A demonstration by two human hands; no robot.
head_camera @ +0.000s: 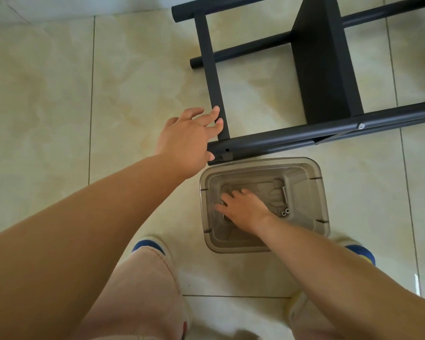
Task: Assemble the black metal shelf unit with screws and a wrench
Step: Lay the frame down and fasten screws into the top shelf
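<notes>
The black metal shelf unit lies on its side on the tiled floor, with a flat shelf panel standing between its tubes. My left hand rests open against the corner where a crossbar meets the near tube, fingers spread. A clear plastic container stands on the floor just below that tube. My right hand reaches down inside it, fingers on small metal parts at the bottom; whether it grips any is hidden. A long bolt and two nuts lie in the container to the right of the hand.
Glossy beige floor tiles surround everything. My knees in light trousers and my blue-and-white shoes are right below the container. A screw head shows on the near tube at the right.
</notes>
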